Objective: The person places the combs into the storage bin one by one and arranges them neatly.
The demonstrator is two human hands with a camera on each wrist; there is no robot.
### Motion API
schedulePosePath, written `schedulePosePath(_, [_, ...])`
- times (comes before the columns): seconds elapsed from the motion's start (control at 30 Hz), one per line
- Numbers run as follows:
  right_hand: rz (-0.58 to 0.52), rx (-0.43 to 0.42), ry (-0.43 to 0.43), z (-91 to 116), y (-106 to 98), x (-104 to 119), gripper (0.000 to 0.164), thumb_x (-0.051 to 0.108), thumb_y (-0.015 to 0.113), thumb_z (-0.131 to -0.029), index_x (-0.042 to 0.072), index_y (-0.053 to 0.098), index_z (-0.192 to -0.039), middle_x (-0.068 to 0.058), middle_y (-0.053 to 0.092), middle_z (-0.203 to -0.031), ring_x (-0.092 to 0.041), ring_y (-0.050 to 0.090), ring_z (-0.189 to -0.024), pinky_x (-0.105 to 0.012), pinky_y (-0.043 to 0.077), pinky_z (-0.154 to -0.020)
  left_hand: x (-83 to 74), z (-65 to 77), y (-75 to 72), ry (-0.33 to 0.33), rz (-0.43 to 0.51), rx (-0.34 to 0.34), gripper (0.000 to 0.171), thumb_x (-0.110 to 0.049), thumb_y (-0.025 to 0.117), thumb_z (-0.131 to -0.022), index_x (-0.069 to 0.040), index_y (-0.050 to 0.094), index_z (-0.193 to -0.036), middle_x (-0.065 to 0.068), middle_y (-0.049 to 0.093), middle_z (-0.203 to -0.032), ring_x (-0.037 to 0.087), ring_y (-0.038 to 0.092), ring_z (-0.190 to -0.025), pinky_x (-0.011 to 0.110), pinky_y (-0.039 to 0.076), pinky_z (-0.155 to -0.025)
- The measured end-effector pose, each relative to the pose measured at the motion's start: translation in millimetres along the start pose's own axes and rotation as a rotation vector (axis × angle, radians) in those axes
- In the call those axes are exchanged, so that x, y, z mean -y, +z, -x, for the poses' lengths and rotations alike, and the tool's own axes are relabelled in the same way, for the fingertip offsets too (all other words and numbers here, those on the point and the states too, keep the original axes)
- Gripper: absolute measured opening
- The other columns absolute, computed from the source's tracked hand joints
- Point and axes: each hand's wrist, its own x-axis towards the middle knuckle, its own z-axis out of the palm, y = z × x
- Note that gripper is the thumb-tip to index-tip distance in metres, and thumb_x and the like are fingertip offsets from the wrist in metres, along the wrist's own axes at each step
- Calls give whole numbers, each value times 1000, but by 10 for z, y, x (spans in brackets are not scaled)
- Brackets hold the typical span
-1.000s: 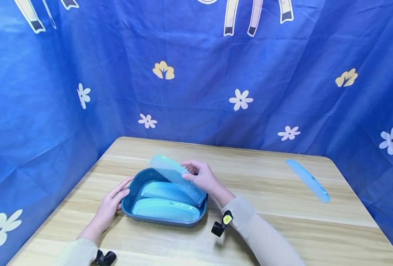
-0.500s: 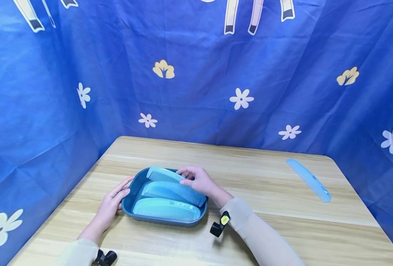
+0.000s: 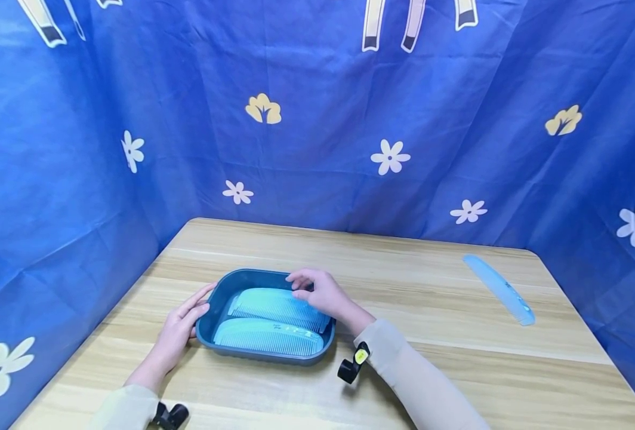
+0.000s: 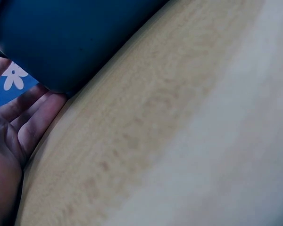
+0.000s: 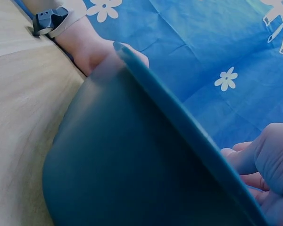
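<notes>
A dark blue-green plastic basin (image 3: 262, 358) sits on the table, with light blue combs in it. One comb (image 3: 266, 337) lies along the near side, and another comb (image 3: 271, 303) lies behind it. My left hand (image 3: 180, 322) grips the basin's left end, thumb at the rim and fingers along the outer wall; the left wrist view shows fingers (image 4: 40, 117) against the lower wall. At the far right rim is my right hand (image 3: 317, 294), fingers loosely bent, thumb tip close over the rear comb. In the right wrist view its fingers (image 5: 247, 162) hold nothing visible.
A further light blue comb (image 3: 499, 289) lies alone at the right of the wooden table (image 3: 403, 280). Blue patterned cloth (image 3: 317, 131) hangs behind the table and at both sides. Each wrist carries a small black camera (image 3: 352, 367).
The comb pinched in my right hand has come down into the basin and no longer shows apart from the rear comb. My right fingers have let go; the left hand stays put.
</notes>
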Motion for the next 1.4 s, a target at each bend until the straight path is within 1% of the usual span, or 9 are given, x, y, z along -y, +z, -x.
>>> schedulePosePath(0.07, [-17, -14, 15, 0, -4, 8, 28, 3, 65, -86, 3, 64, -114, -7, 64, -93, -14, 57, -85, -27, 47, -74, 0, -2, -6, 1, 22, 9, 46, -26, 46, -99, -15, 38, -143, -5, 56, -116, 9, 62, -90, 30, 54, -66])
schedulePosePath(0.17, [-61, -57, 0, 8, -23, 50, 26, 0, 64, -85, -1, 64, -111, -7, 64, -90, -14, 57, -82, -28, 47, -71, 1, -2, -6, 3, 34, 12, 46, -26, 46, -99, -15, 39, -143, -6, 56, -114, 8, 61, -90, 29, 54, -66])
schedulePosePath(0.37, [-175, -118, -45, 96, -140, 307, 25, -8, 62, -84, -10, 61, -109, -25, 62, -91, -34, 58, -83, -39, 49, -72, 1, 3, -7, 8, 53, 20, 46, -24, 46, -99, -13, 38, -143, -9, 58, -114, 8, 62, -89, 29, 54, -65])
schedulePosePath(0.43, [-185, -139, -47, 116, -175, 348, 26, -8, 61, -83, -10, 60, -110, -27, 61, -92, -36, 58, -84, -37, 49, -72, -1, -2, -10, 4, 55, 19, 46, -24, 47, -99, -14, 38, -143, -9, 59, -113, 9, 63, -86, 29, 54, -64])
schedulePosePath(0.6, [-164, -212, -21, 140, -242, 330, 28, -7, 62, -84, -10, 59, -112, -25, 61, -91, -33, 59, -82, -30, 50, -69, 2, -15, -22, 9, 2, 6, 45, -25, 46, -99, -15, 40, -142, -11, 59, -112, 9, 62, -86, 28, 54, -64])
schedulePosePath(0.7, [-154, -243, -12, 162, -283, 311, 29, -6, 62, -84, -10, 59, -112, -24, 62, -92, -33, 59, -82, -33, 51, -71, 14, -18, -24, 6, -9, 9, 45, -26, 46, -99, -17, 40, -143, -11, 58, -112, 8, 62, -85, 28, 54, -63])
schedulePosePath(0.87, [-158, -256, -5, 204, -354, 288, 30, -5, 62, -84, -9, 59, -113, -24, 62, -93, -33, 58, -86, -38, 50, -74, 27, -19, -14, -17, 16, 13, 46, -27, 47, -98, -18, 40, -142, -11, 58, -113, 8, 62, -83, 28, 54, -64])
schedulePosePath(1.3, [-171, -270, 42, 293, -513, 224, 30, -2, 62, -86, -7, 58, -116, -24, 61, -97, -34, 57, -88, -33, 48, -75, 25, -14, -5, -17, -23, 3, 46, -28, 46, -99, -18, 39, -143, -3, 55, -112, 9, 63, -82, 29, 54, -63])
schedulePosePath(1.4, [-173, -277, 51, 320, -540, 197, 30, -2, 62, -86, -7, 58, -116, -23, 61, -96, -33, 57, -87, -30, 48, -74, 32, -13, -4, -20, -8, 6, 46, -29, 47, -98, -18, 39, -143, -7, 56, -113, 9, 63, -84, 29, 54, -65])
